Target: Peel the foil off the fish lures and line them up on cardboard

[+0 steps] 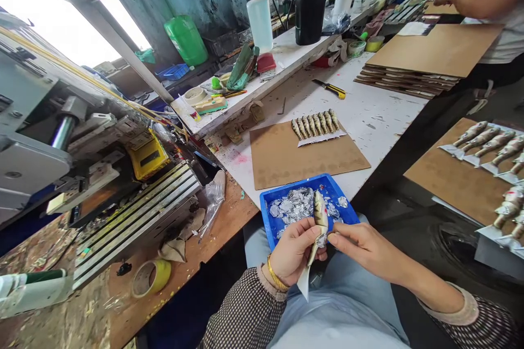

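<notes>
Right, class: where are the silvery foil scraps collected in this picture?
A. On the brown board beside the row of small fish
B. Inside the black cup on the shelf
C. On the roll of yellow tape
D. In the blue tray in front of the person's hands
D: the foil scraps lie heaped inside the blue tray, just beyond the left hand and right hand, which hold a fish lure.

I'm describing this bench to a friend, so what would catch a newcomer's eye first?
A striped fish-shaped lure held between the left hand and right hand, just above a blue plastic tray of silvery foil scraps. Behind it, a row of similar lures lies on a brown board.
</notes>
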The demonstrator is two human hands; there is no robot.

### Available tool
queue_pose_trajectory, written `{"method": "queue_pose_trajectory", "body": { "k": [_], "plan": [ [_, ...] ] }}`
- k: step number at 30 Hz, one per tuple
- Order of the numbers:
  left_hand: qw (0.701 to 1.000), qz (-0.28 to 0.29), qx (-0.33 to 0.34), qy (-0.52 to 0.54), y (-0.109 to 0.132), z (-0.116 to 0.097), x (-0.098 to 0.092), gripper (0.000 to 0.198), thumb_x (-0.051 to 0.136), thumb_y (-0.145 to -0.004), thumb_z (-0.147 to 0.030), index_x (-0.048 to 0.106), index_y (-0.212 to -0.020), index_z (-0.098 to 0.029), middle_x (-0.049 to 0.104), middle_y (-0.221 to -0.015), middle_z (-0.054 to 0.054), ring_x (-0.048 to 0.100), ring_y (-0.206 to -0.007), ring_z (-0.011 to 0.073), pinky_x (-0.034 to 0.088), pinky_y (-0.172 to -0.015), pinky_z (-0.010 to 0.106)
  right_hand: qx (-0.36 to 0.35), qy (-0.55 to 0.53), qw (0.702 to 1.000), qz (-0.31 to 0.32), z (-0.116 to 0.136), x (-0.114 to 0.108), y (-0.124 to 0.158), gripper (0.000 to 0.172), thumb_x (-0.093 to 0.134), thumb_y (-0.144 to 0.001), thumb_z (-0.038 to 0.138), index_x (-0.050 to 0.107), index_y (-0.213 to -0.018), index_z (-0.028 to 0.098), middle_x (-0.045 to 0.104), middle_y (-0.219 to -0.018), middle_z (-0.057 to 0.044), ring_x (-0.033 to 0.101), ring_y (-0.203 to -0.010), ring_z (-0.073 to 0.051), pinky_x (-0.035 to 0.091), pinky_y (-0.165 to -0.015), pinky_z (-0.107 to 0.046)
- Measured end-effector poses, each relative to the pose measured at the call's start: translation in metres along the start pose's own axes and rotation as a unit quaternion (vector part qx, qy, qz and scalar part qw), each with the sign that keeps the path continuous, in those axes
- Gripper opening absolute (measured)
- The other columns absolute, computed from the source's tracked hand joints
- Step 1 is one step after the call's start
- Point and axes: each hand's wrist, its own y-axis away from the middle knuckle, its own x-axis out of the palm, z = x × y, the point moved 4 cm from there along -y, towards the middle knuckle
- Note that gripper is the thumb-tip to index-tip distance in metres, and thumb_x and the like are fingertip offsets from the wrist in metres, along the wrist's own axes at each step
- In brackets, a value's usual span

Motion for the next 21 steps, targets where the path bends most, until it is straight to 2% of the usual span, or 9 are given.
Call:
{"method": "queue_pose_trajectory", "body": {
  "k": [5,10,15,21],
  "plan": [
    [1.0,-0.007,0.009,0.016,-0.005,0.001,0.0,0.04,0.085,-0.072,-0.039,0.064,-0.092,-0.011,0.055,-0.072,0.0,0.047,-0.058,0.0069,0.04,-0.055,0.021,0.015,0.02,1.0,0.006,0.001,0.004,0.002,0.05,0.032,-0.104,0.055,0.054,-0.078,0.019,0.056,-0.071,0.001,0.047,-0.067,-0.012,0.031,-0.062,-0.028],
    [0.999,-0.02,0.025,0.03,-0.008,0.001,0.001,0.037,0.084,-0.074,-0.036,0.064,-0.094,-0.011,0.057,-0.074,0.0,0.048,-0.057,0.0059,0.041,-0.056,0.019,0.039,0.126,0.99,-0.044,-0.007,0.01,0.002,0.051,0.042,-0.095,0.069,0.046,-0.077,0.021,0.055,-0.068,0.002,0.045,-0.062,-0.013,0.026,-0.059,-0.029],
    [0.999,-0.034,0.021,0.036,-0.008,0.003,0.003,0.037,0.082,-0.076,-0.036,0.063,-0.095,-0.012,0.058,-0.077,0.001,0.052,-0.059,0.0061,0.045,-0.057,0.018,-0.009,0.205,0.972,-0.111,-0.014,0.015,0.002,0.047,0.042,-0.099,0.063,0.045,-0.077,0.021,0.054,-0.068,0.002,0.046,-0.061,-0.014,0.024,-0.059,-0.029],
    [0.996,-0.06,0.04,0.057,-0.008,0.004,0.007,0.037,0.084,-0.075,-0.036,0.065,-0.096,-0.012,0.059,-0.079,0.0,0.053,-0.063,0.0062,0.046,-0.059,0.017,-0.061,0.232,0.961,-0.14,-0.016,0.017,0.003,0.04,0.043,-0.101,0.054,0.046,-0.078,0.022,0.057,-0.068,0.001,0.051,-0.061,-0.014,0.028,-0.06,-0.029]
  ]
}}
